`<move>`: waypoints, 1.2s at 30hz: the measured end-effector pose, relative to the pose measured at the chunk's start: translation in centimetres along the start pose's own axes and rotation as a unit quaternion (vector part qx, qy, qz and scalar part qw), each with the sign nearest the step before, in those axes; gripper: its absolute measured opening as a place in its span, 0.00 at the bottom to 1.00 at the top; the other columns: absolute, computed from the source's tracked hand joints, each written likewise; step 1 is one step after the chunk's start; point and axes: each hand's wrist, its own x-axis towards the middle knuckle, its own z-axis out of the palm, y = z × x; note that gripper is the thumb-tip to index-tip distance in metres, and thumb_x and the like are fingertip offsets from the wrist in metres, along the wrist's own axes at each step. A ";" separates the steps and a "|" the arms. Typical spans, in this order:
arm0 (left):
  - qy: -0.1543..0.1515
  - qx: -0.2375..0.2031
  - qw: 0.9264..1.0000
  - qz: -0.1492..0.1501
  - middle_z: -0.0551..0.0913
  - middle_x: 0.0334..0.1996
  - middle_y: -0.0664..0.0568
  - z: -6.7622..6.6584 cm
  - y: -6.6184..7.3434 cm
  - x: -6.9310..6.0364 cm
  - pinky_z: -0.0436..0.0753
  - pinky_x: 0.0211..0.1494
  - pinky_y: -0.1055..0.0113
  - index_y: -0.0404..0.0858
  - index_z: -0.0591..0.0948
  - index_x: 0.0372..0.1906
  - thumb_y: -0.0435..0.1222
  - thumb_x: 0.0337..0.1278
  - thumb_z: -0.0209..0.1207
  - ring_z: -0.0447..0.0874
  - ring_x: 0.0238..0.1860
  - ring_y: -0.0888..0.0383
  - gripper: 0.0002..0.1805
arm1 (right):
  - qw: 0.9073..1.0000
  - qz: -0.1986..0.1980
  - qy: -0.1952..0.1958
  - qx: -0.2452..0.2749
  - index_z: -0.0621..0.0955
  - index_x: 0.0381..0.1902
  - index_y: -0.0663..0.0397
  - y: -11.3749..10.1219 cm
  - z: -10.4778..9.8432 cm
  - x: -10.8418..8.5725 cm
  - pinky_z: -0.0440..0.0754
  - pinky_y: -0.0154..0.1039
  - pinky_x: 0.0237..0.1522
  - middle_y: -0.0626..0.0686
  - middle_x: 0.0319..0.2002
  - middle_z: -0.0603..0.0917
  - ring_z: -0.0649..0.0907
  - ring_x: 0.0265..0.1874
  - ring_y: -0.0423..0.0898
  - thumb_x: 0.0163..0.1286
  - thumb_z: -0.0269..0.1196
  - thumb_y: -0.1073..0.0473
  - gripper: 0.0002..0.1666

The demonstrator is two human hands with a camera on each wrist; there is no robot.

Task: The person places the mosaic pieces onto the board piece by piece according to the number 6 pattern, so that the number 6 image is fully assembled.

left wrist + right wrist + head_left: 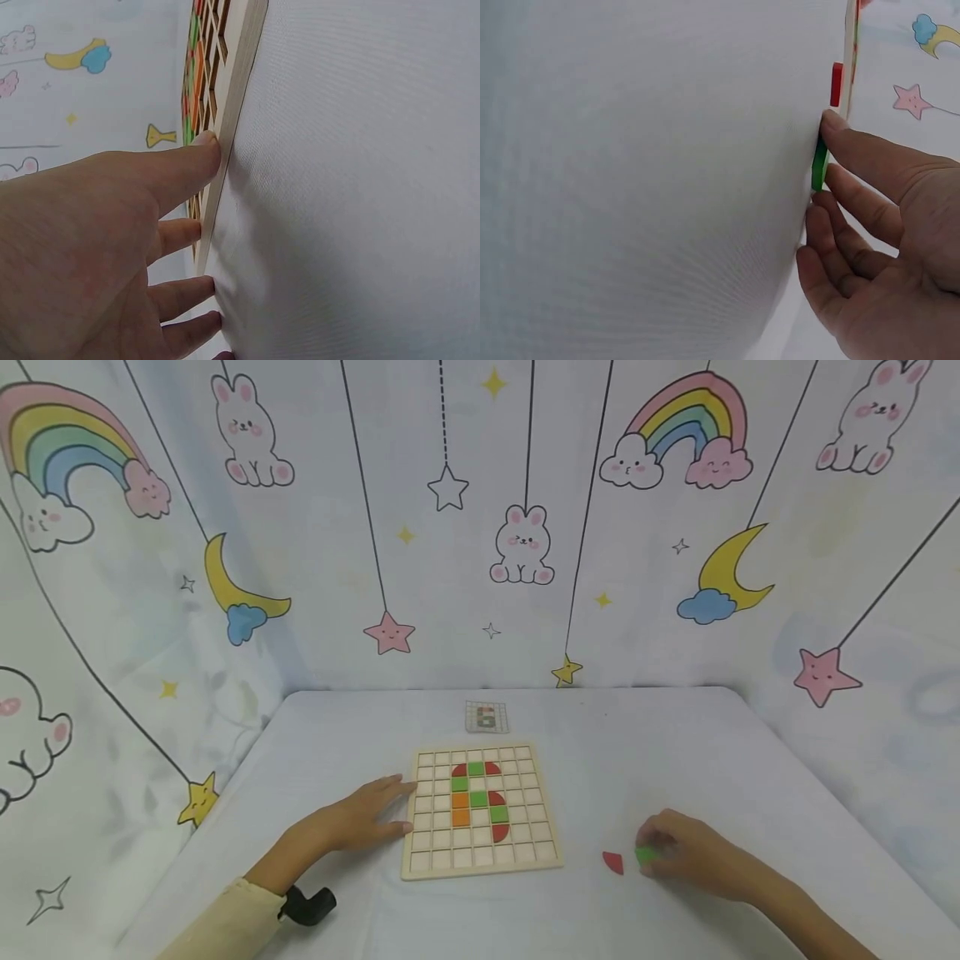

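Observation:
A wooden grid board [480,873] lies on the white table, with red, green and orange tiles set in several of its cells. My left hand [363,814] rests at its left edge, thumb and fingertips spread against the rim. In the left wrist view the thumb [187,169] touches the board's side. Right of the board, my right hand [693,856] pinches a green tile [646,856] between thumb and fingers at the tabletop; the right wrist view shows the tile [820,165] edge-on. Just left of it lies a red quarter-round tile [613,862], apart from the fingers.
Behind the board lies a small card [487,717] printed with a grid and a coloured pattern. A white cloth [322,568] with rabbits, stars and moons hangs behind the table. A black strap device [309,906] sits at my left wrist.

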 end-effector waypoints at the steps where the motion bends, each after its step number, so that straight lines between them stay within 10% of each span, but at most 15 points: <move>1: 0.001 0.000 1.000 -0.001 0.59 0.81 0.33 0.0 0.0 0.0 0.63 0.80 0.34 0.42 0.66 0.81 0.54 0.73 0.63 0.57 0.81 0.33 0.40 | 1.000 -0.001 0.001 -0.001 0.83 0.48 0.43 0.0 0.0 0.0 0.84 0.33 0.54 0.41 0.45 0.82 0.80 0.49 0.35 0.65 0.76 0.47 0.18; 19: -0.002 0.004 1.000 -0.006 0.59 0.81 0.33 -0.1 0.0 -0.1 0.62 0.81 0.36 0.41 0.66 0.81 0.53 0.73 0.62 0.56 0.82 0.33 0.40 | 0.999 -0.023 0.014 -0.022 0.83 0.47 0.41 -0.5 -0.1 0.4 0.85 0.33 0.49 0.37 0.43 0.82 0.79 0.44 0.34 0.68 0.73 0.55 0.12; 36: -0.006 0.007 1.000 -0.013 0.59 0.82 0.35 0.1 -0.1 0.3 0.63 0.81 0.36 0.43 0.66 0.81 0.55 0.72 0.63 0.56 0.82 0.35 0.41 | 0.996 -0.036 0.068 -0.034 0.85 0.48 0.43 -7.0 2.2 7.0 0.87 0.45 0.54 0.39 0.44 0.82 0.82 0.47 0.40 0.68 0.74 0.58 0.13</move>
